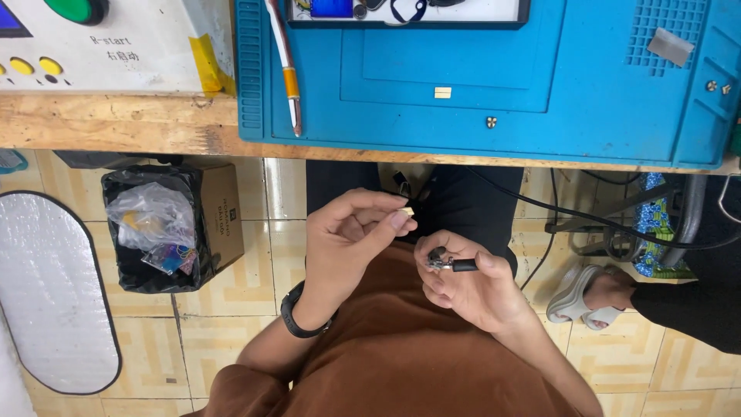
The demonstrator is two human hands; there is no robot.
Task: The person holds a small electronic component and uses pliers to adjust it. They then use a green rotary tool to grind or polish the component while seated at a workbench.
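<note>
Over my lap, below the bench edge, my left hand [351, 239] pinches a tiny pale square part [407, 210] between thumb and forefinger. My right hand [467, 282] sits just to its right and a little lower, fingers curled around a small black and metal plug-like piece [451, 264], its metal end pointing left toward the left hand. A black band circles my left wrist. On the blue work mat [540, 116] lie another small pale square part [442, 93] and a small metal piece [491, 122].
A wooden bench [116, 123] carries a grey control box with yellow and green buttons [93, 46], a white and orange pen-like tool [287, 69] and a dark tray [409, 11]. A bag-lined cardboard bin [174, 228] stands on the tiled floor. Another person's sandalled foot [590, 293] is at right.
</note>
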